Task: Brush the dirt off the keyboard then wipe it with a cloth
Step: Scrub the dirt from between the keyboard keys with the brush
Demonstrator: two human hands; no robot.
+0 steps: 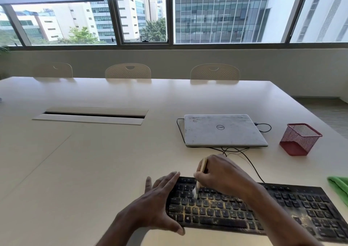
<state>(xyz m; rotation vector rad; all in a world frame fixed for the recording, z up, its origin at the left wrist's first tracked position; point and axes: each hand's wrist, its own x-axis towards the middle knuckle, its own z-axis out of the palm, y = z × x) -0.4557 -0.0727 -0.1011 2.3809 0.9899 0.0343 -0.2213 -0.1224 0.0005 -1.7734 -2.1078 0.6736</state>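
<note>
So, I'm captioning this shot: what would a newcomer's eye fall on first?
The black keyboard at the table's near right, its keys speckled with yellowish dirt. Over its left half the right hand holds a small brush to the keys while the left hand braces its left end. Behind lie a closed laptop and a red mesh cup; a green cloth shows at the right edge.

Office meeting room. Large pale tabletop [94,161] with cable hatch [90,115]; three matching chairs [128,71] along far side; roller-blinded windows [226,16] facing office towers; closed laptop [224,130], mesh pen cup [299,138].
</note>
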